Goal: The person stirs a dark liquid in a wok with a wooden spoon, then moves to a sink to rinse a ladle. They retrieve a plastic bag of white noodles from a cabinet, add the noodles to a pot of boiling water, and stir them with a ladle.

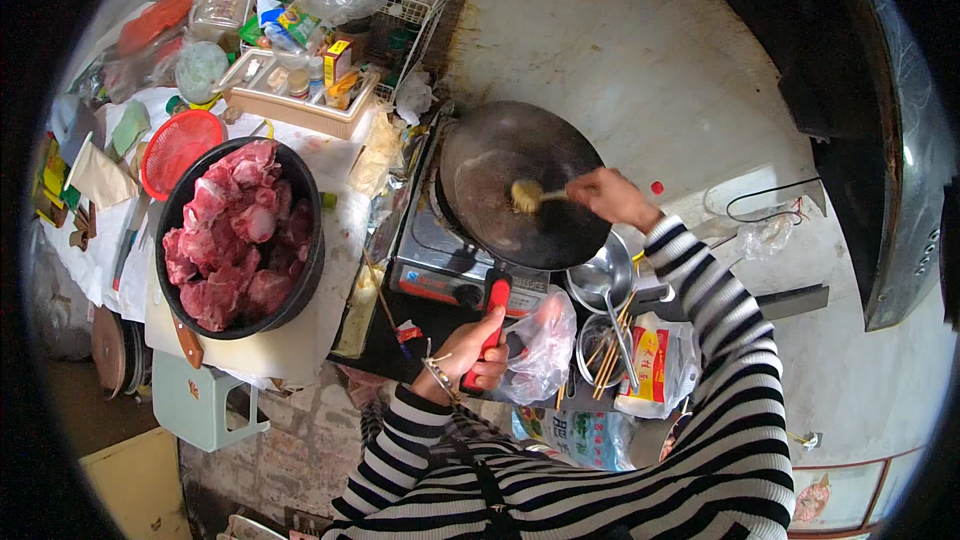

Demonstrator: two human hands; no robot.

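Note:
My left hand [472,356] grips the red handle of a dark wok [487,165], which is tilted over a gas stove [427,259]. Held by its short handle in my right hand [611,196] is a pale scrubbing brush [527,196]. The brush head is down against the inner wall of the wok, where the surface looks wet. Left of the stove, a black basin [315,270] full of raw meat chunks [232,240] stands on the worktop. A metal ladle [611,274] lies just right of the wok, below my right forearm.
Chopsticks [611,360], a clear plastic bag [544,360] and a food packet [652,367] crowd the front right. Beside the basin sit a red colander [176,142] and a wooden-handled knife [187,345]. A seasoning box [300,105] is behind. The range hood [885,150] hangs at right.

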